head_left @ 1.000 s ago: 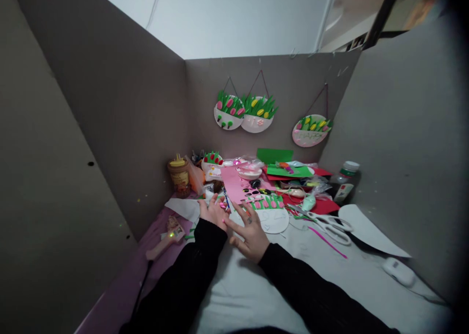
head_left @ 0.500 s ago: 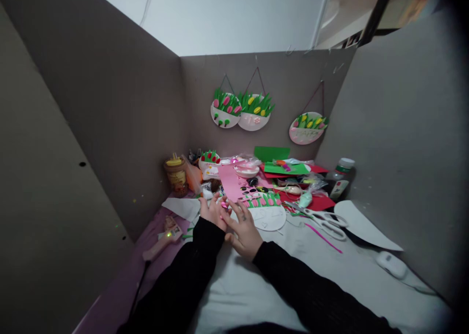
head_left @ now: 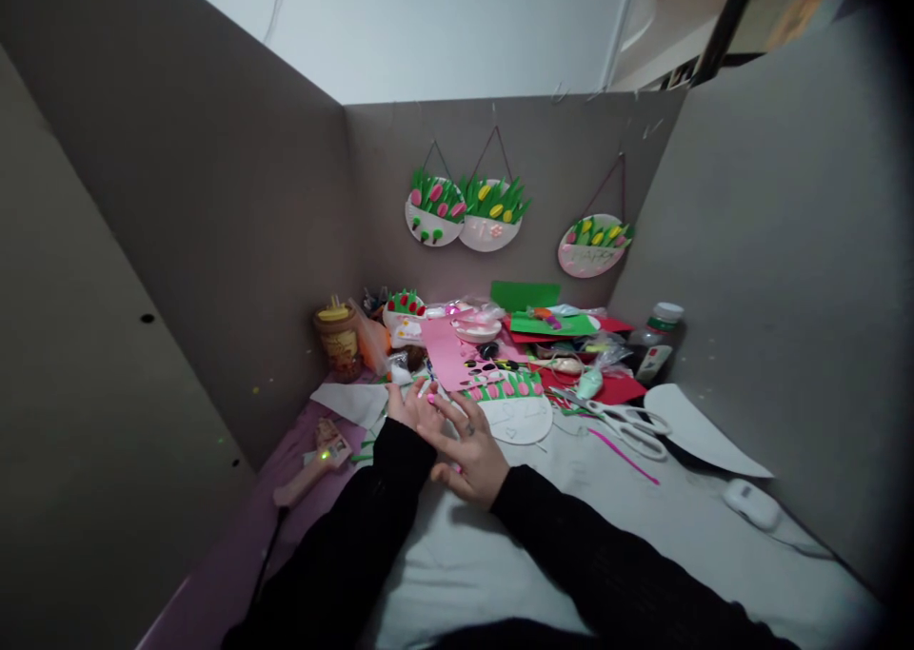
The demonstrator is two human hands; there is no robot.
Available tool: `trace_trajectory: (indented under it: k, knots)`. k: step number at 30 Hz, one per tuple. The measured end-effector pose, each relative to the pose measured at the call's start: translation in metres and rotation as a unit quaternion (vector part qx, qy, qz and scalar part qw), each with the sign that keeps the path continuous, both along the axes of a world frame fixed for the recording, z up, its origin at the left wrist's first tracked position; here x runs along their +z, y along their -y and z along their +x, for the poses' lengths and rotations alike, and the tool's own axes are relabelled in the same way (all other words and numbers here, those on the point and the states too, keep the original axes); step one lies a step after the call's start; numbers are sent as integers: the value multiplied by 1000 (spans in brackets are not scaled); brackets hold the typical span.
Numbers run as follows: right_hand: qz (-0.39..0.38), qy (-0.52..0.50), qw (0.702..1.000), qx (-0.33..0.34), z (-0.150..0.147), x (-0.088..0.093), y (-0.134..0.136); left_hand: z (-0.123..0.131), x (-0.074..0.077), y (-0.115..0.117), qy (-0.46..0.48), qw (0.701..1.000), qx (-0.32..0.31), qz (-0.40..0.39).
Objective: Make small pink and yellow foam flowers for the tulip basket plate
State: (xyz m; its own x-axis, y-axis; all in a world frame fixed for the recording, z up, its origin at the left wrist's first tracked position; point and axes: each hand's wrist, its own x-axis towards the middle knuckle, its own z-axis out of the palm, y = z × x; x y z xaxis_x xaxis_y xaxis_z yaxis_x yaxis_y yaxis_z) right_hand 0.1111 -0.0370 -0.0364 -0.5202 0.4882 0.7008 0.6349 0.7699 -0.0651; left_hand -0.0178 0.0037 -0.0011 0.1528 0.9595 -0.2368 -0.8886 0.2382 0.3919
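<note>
My left hand [head_left: 407,405] and my right hand [head_left: 467,445] lie close together on the white work surface [head_left: 606,526], both in black sleeves. The right hand's fingers are stretched out and spread, flat on the surface. The left hand's fingers are partly open, with a small pink piece [head_left: 430,398] at their tips. Just beyond them lies a half-round white paper plate [head_left: 518,420] edged with green grass and pink tulips, and a pink foam sheet [head_left: 444,353].
White scissors [head_left: 628,423] and a pink strip [head_left: 623,456] lie to the right. A pink glue gun [head_left: 314,464] lies at the left, a brown jar [head_left: 337,339] behind it. Foam sheets, a bottle [head_left: 658,341] and finished plates [head_left: 464,217] fill the back. Cardboard walls enclose three sides.
The view has drifted slightly, and both hands have shifted a little to the left and nearer together. Nothing was picked up or let go.
</note>
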Motion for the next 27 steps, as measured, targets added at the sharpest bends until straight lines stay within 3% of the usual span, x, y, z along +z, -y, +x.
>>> trace_trajectory:
  k: [4,8,14,27]
  knots:
    - [-22,-7,999,-38,1,0,-1,-1,0,0,-3,1000,-18,5]
    - [-11,11,1000,3,0,-1,-2,-2,-2,-1,7,1000,-11,-10]
    - [-42,13,997,-68,-1,0,-6,1,-10,-1,16,999,-40,-6]
    - [-53,-10,997,-59,2,-4,-8,0,-5,2,45,998,-39,11]
